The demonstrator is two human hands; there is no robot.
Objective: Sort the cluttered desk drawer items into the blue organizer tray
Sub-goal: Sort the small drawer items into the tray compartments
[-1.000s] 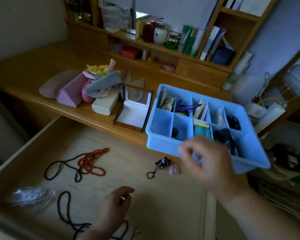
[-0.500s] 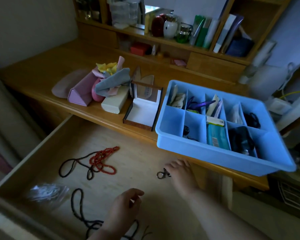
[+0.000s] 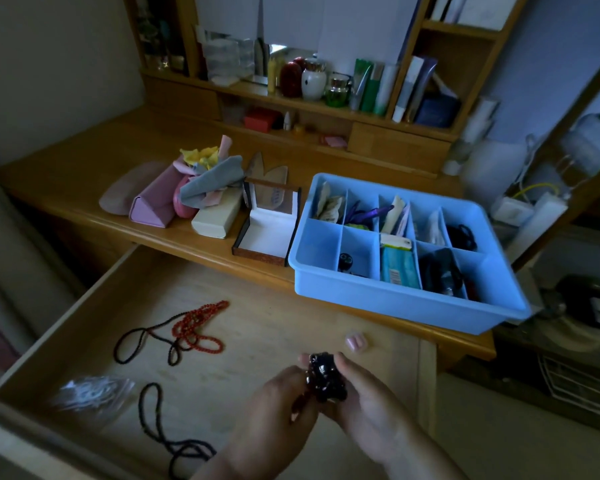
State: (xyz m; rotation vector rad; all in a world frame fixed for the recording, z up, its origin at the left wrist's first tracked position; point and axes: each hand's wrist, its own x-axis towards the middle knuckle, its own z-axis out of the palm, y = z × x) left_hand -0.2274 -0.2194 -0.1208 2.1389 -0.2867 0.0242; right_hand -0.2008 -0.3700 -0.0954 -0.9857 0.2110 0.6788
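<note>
Over the open wooden drawer [image 3: 222,327], below the blue plastic organizer tray [image 3: 388,299], I hold the glossy black keychain charm [image 3: 326,381] between left hand [image 3: 274,417] and right hand [image 3: 374,410], and should keep its ring gathered.

Both hands, left hand [image 3: 274,407] and right hand [image 3: 371,407], are bare, with bare forearms; no sleeves, rings or watch show.

Both hands hold a glossy dark keychain charm [image 3: 324,377] above the open drawer [image 3: 257,327].
</note>
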